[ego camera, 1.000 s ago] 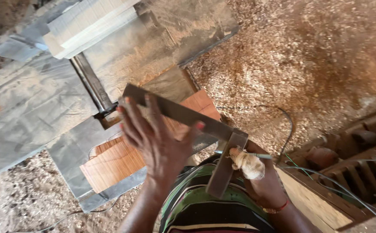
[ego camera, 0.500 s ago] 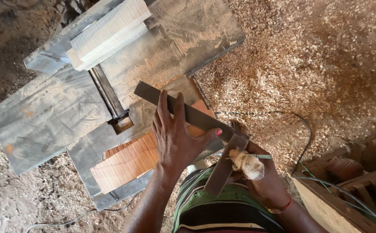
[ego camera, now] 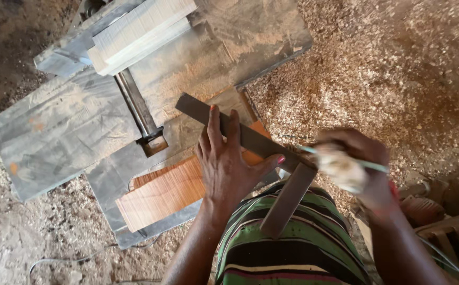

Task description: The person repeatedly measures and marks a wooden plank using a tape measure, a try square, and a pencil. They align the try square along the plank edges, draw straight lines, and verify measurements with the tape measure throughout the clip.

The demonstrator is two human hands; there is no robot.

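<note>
View from my head camera, looking straight down. My left hand [ego camera: 224, 161] lies flat, fingers spread, its grip released, pressing the dark blade of a square [ego camera: 240, 134] onto a reddish board [ego camera: 163, 192]. The blade runs diagonally from upper left to lower right across the board's far end; the square's thicker stock [ego camera: 287, 200] turns off at the right-hand corner and points back toward my striped shirt [ego camera: 287, 248]. The board rests on the grey metal tabletop [ego camera: 66, 137] of a woodworking machine, overhanging its near edge, its grain running along its length. My right hand [ego camera: 358, 166] sits just beside the square's corner, to the right of it, blurred; its grip is clenched round a pale wad [ego camera: 337, 166] and a thin light-green pencil [ego camera: 345, 159], whose tip points left toward the blade. I cannot tell whether the tip touches wood. A dark slot [ego camera: 137, 105] crosses the tabletop between its two plates, ending at a small bracket beside the board's far corner. At the top of the tabletop lies a pale plank [ego camera: 139, 31], set at an angle and dusted with shavings. Sawdust [ego camera: 398, 68] covers the floor to the right, and a thin cable [ego camera: 81, 259] trails over it at lower left.
</note>
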